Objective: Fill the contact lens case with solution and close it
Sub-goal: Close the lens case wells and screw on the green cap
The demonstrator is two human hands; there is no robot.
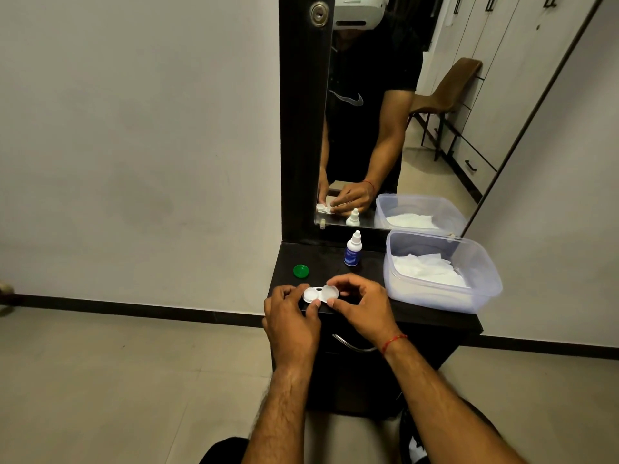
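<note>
Head: left hand [290,316], right hand [363,308] pinch case [316,294].

— What sort of place was it?

— A home, a bedroom corner by the look of it. A tall mirror [418,169] stood over a dark dressing unit [325,262] with a drawer handle [351,344].

— Anything else that showed it?

— The mirror gave back wardrobe doors [522,55] and a brown chair [452,85] (both seen only as reflections). There was a plain wall [134,128], a tiled floor [117,380], and on the unit's top a solution bottle [352,252] near a plastic tub [435,301] of tissues.
</note>
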